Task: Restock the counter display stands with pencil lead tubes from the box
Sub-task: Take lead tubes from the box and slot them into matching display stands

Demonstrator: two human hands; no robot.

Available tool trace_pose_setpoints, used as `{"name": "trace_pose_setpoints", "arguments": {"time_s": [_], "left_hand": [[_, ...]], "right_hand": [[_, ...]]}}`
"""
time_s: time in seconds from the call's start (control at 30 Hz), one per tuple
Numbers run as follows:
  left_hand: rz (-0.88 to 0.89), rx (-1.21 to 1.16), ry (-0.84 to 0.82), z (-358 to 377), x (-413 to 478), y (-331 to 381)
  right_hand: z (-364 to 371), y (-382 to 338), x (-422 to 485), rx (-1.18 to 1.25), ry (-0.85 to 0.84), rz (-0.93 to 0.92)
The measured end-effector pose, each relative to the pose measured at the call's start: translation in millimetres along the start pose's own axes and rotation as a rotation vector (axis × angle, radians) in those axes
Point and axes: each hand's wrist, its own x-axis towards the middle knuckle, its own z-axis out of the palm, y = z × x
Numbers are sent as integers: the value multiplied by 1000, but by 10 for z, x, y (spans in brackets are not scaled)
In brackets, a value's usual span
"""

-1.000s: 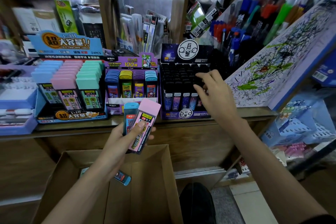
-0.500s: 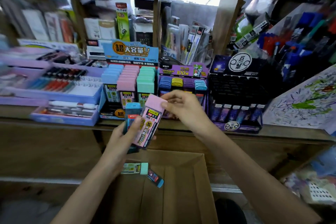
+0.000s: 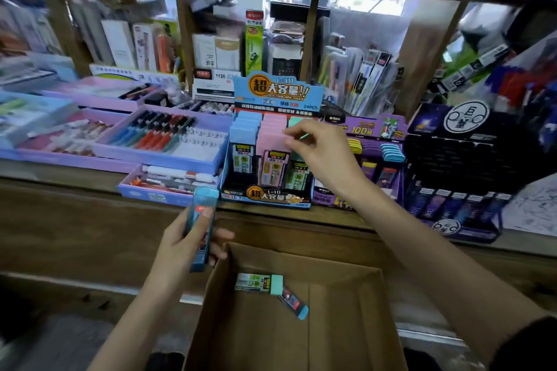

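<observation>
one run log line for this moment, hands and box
left hand: holds blue tube | right hand: pinches pink tube at display stand | box: mint-capped tube, blue-capped tube inside

The open cardboard box (image 3: 346,334) sits nearest, holding 2 touching tubes lying flat: a green-capped tube (image 3: 259,282) and a blue-capped tube (image 3: 297,305). To its left, the left hand (image 3: 180,250) grips a blue tube (image 3: 200,229) upright. Farther off, the blue display stand (image 3: 265,197) has 3 columns; the right hand (image 3: 325,153) pinches its front pink tube (image 3: 272,170).

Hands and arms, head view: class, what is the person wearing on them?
The left hand and right hand are bare: no gloves, rings or watch show. Both forearms are bare too. A dark sleeve edge shows high on the right arm.
</observation>
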Motion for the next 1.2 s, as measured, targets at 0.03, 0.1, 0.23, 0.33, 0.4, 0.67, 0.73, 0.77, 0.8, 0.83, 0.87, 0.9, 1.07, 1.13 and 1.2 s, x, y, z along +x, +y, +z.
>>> {"name": "trace_pose_setpoints", "arguments": {"time_s": [0.03,0.1,0.23,0.33,0.4,0.67,0.73,0.77,0.8,0.83,0.87,0.9,1.07,1.13,1.2], "left_hand": [[-1,-1,5,-14,-1,-18],[-6,-3,15,-23,3,-48],[2,15,-2,3,10,-72],[20,44,-4,30,15,-64],[32,52,-1,47,19,-61],[56,108,-5,90,26,-63],[59,110,-5,97,17,-67],[61,111,-5,103,12,-66],[63,113,-4,114,6,-61],[66,114,-2,125,-1,-52],[69,114,-2,139,-8,-39],[71,116,-3,155,-14,-22],[89,86,-14,292,-42,83],[118,82,-38,384,-49,130],[158,91,-75,506,-47,172]], "right_hand": [[19,8,-13,-27,-19,-18],[34,16,-31,-32,-33,-12],[79,-11,-7,3,-29,20],[123,-47,22,-24,-37,-7],[135,-48,27,-70,-41,-26],[95,27,-35,-139,-64,-58],[132,24,-66,-141,-74,-68],[153,22,-79,-145,-71,-70],[174,21,-92,-166,-73,-77],[193,20,-107,-205,-77,-93],[208,18,-118,-252,-77,-113],[219,12,-126,-288,-67,-133],[184,-60,-134,-375,-62,-181],[147,-79,-215,-321,-64,-172],[109,-142,-379,-86,-69,-97]]}}
